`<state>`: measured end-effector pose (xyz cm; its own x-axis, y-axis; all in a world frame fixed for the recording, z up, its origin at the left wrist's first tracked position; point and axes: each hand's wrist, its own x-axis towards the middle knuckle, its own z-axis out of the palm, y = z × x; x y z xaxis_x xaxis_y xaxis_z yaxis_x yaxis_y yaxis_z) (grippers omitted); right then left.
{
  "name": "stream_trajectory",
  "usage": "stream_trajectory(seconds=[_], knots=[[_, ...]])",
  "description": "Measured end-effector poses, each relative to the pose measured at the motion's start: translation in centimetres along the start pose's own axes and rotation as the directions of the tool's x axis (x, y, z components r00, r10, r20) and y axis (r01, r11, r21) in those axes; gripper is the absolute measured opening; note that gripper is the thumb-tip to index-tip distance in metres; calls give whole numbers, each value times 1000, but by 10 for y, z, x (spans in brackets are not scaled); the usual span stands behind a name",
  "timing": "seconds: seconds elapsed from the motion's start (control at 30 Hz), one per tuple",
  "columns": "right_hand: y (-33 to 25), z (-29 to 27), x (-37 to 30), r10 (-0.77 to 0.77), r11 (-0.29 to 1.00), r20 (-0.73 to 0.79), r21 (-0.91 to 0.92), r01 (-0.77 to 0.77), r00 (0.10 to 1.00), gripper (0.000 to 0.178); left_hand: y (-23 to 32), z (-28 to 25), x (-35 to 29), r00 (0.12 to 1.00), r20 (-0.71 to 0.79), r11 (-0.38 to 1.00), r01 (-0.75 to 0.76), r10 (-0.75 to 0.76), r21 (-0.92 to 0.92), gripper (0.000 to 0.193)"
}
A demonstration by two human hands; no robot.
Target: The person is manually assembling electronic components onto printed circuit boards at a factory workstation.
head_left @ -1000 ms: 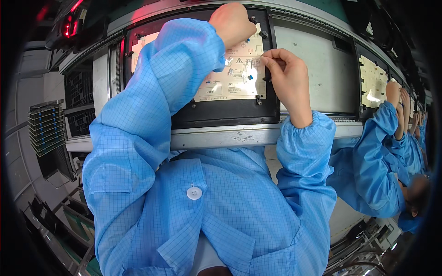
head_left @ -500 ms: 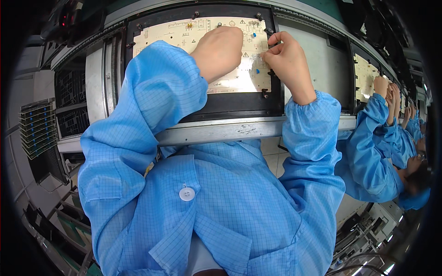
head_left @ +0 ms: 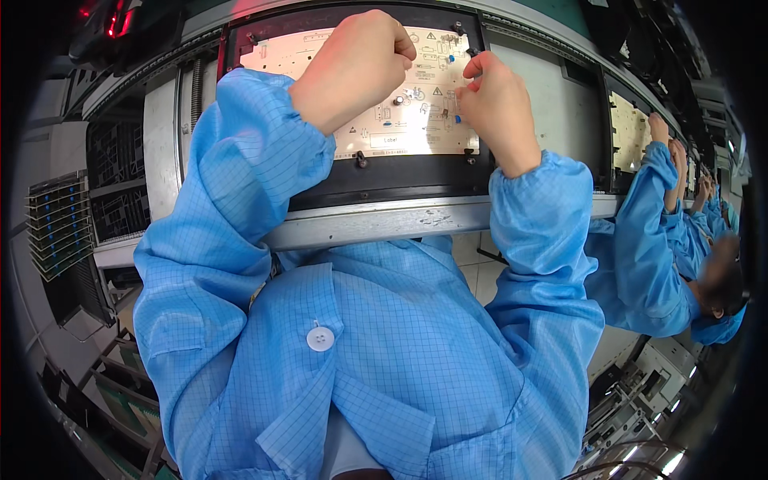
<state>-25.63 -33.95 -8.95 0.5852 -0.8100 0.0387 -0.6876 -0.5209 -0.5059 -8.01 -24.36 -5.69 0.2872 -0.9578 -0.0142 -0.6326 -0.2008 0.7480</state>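
Note:
A pale printed circuit board (head_left: 432,140) with dark printed markings lies in a black frame (head_left: 416,178). My left hand (head_left: 356,68) is over the board's upper middle, its fingers curled in and their tips mostly hidden. Whatever they hold, if anything, does not show. At the board's right edge, my right hand (head_left: 500,108) is closed in a pinch, with a tiny item at the fingertips too small to name. A small round component (head_left: 398,101) stands on the board between my hands. Close to the right hand sits a blue component (head_left: 458,119).
Metal rails (head_left: 384,218) run along the near side of the frame. Black clamp knobs (head_left: 362,161) stand around the board. To the left is a rack of stacked boards (head_left: 60,224). Co-workers in blue sleeves (head_left: 644,208) work at another board (head_left: 628,132) on the right.
My left hand has moved up and left across the board, uncovering its middle. The right hand stays at the right edge, its fingers drawn closer. Red lights at the upper left look brighter.

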Motion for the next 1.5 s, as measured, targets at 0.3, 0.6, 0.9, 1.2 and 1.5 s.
stream_trajectory(seconds=[0.3, 0.6, 0.9, 1.2, 1.5], knots=[[4, 8, -45, -232, 970, -81, -97, 224, 969, 12, 8, 7, 4, 982, 145, 992, 129, -125, -18, 17], [27, 7, -57, -97, 956, -216, 252, 151, 972, 10, 28, 57, 35, 953, 258, 982, 123, -157, 145, 21], [57, -1, -62, 136, 842, -270, 539, 32, 953, 10, 31, 74, 44, 960, 206, 973, 153, -188, 172, 19], [60, -12, -50, 202, 789, -226, 613, -22, 953, 12, 46, 70, 56, 923, 290, 951, 183, -254, 250, 25], [55, -13, -21, 145, 906, -67, 411, -105, 987, 16, 67, 72, 59, 893, 333, 931, 202, -303, 306, 24]])
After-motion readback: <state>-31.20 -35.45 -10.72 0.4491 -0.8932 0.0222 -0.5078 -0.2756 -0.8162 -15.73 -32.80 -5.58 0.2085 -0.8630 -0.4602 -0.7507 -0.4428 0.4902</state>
